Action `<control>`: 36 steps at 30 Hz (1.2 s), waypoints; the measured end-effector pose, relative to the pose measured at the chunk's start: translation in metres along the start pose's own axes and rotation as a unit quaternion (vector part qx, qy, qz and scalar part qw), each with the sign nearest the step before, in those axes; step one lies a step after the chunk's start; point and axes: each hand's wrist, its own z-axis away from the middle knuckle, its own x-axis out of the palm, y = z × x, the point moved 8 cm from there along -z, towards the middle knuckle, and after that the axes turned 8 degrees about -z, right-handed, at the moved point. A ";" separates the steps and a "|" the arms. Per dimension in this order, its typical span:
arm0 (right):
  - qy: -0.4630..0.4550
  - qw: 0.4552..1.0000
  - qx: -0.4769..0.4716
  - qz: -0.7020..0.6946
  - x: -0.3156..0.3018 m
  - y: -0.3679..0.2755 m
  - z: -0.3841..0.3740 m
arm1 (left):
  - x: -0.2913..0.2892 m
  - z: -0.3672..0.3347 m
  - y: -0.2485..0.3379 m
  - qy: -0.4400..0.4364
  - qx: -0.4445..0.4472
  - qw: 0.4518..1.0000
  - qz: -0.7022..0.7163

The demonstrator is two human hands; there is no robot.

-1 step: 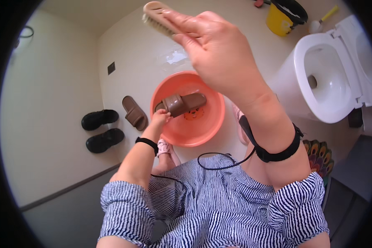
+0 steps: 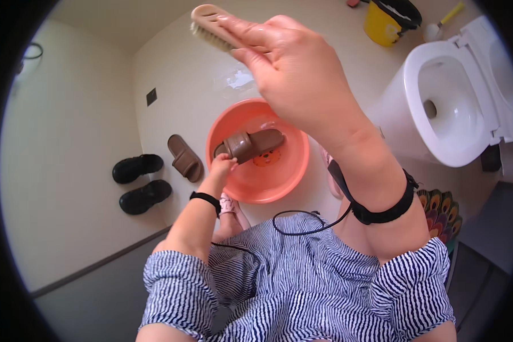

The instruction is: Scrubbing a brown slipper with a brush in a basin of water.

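My right hand (image 2: pixel 305 71) is raised high at the top of the view, its fingers closed around a pale pink scrub brush (image 2: pixel 211 20) with cream bristles facing down. Lower and to the left, my left hand (image 2: pixel 223 164) grips the toe end of a brown slide slipper (image 2: pixel 262 142). That slipper looks wet and is held tilted over an orange plastic basin (image 2: pixel 268 188), which has a cartoon face printed on its bottom. A matching brown slipper (image 2: pixel 184 159) lies on the floor left of the basin.
A pair of black shoes (image 2: pixel 145 195) sits by the left wall. On the right is a white toilet (image 2: pixel 416 131) with its lid up. Behind it are a yellow bucket (image 2: pixel 382 25) and a brush with a yellow handle (image 2: pixel 453 11). A floor drain (image 2: pixel 151 97) lies further back.
The right hand and the brush have shifted very slightly to the left. The left hand keeps its grip on the slipper.
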 end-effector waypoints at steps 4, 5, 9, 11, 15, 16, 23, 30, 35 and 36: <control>0.003 1.000 0.023 0.014 -0.002 0.012 -0.001 | -0.003 0.008 -0.032 0.143 -0.107 0.968 -0.175; 0.000 0.999 0.025 0.042 -0.003 0.013 0.002 | 0.013 0.017 -0.023 0.138 -0.110 0.967 -0.182; -0.010 0.992 0.012 0.128 0.009 0.021 0.007 | 0.041 0.051 0.051 0.201 0.067 0.863 -0.458; -0.002 0.992 -0.017 0.126 0.013 0.014 0.009 | 0.060 0.044 0.059 0.109 0.159 0.834 -0.517; -0.024 0.994 -0.012 0.109 0.015 0.008 0.010 | 0.105 0.028 0.046 -0.016 0.254 0.739 -0.624; -0.035 0.993 -0.001 0.114 0.016 0.012 0.010 | 0.119 0.030 0.048 -0.024 0.236 0.686 -0.687; -0.122 0.982 0.014 0.144 0.036 0.020 0.019 | 0.132 -0.020 -0.035 0.110 0.297 0.649 -0.692; -0.162 0.978 0.072 0.107 0.042 0.021 0.029 | 0.131 -0.023 -0.054 -0.003 0.284 0.787 -0.548; -0.161 0.979 0.067 0.102 0.043 0.021 0.030 | 0.132 -0.027 -0.065 0.225 0.345 0.603 -0.683; -0.160 0.979 0.065 0.111 0.041 0.023 0.031 | 0.131 -0.030 -0.067 0.163 0.311 0.641 -0.682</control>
